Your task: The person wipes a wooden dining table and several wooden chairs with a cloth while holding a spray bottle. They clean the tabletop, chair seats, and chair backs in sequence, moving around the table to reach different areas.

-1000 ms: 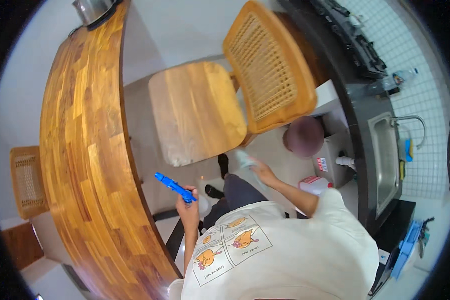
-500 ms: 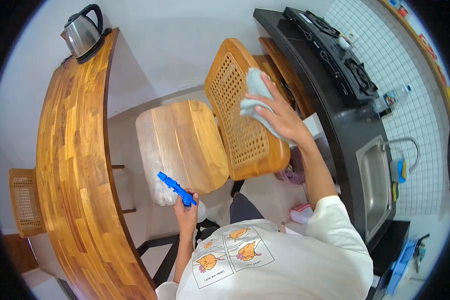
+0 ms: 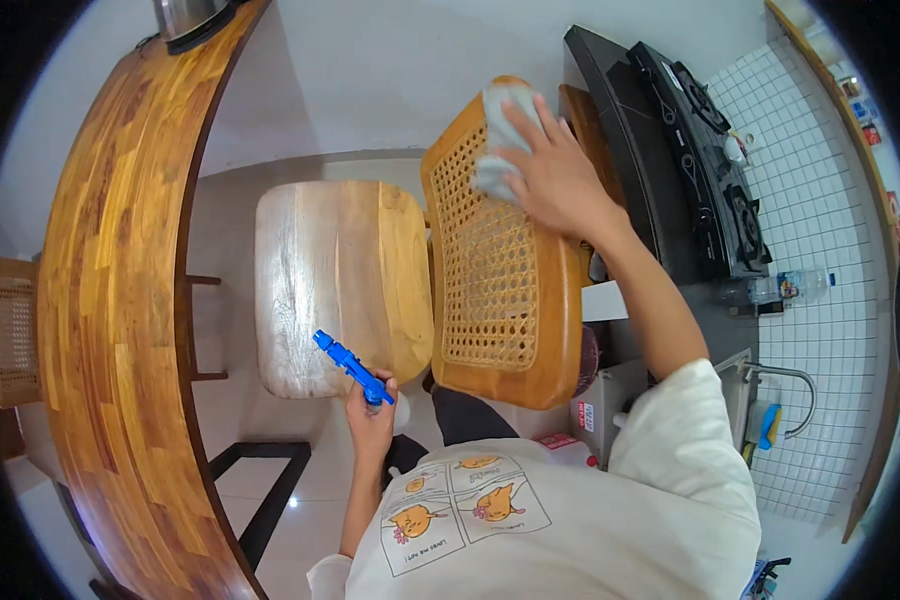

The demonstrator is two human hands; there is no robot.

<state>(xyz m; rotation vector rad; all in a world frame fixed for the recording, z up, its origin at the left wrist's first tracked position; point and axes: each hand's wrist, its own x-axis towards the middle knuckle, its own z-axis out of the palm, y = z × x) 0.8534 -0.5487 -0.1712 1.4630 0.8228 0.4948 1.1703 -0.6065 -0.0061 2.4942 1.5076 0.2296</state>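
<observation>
A wooden chair stands in front of me, with a flat seat [image 3: 340,270] and a woven cane backrest [image 3: 485,285] in a wooden frame. My right hand [image 3: 562,180] presses a pale grey-blue cloth [image 3: 510,125] against the top far part of the backrest, its fingers spread over the cloth. Near the seat's front edge, my left hand [image 3: 372,420] grips a spray bottle [image 3: 352,370] by its neck. The bottle's blue trigger head points over the seat; its pale body is mostly hidden below the hand.
A long wooden table [image 3: 120,270] runs along the left, with a kettle [image 3: 190,20] at its far end and another cane chair [image 3: 15,330] beyond. To the right lies a dark counter [image 3: 620,130] with a gas stove [image 3: 695,160], a plastic bottle [image 3: 785,288] and a sink tap [image 3: 810,385].
My right hand has moved the cloth slightly up toward the backrest's far top corner. The whole view has turned and shifted. My left hand still holds the spray bottle over the seat's near edge.
</observation>
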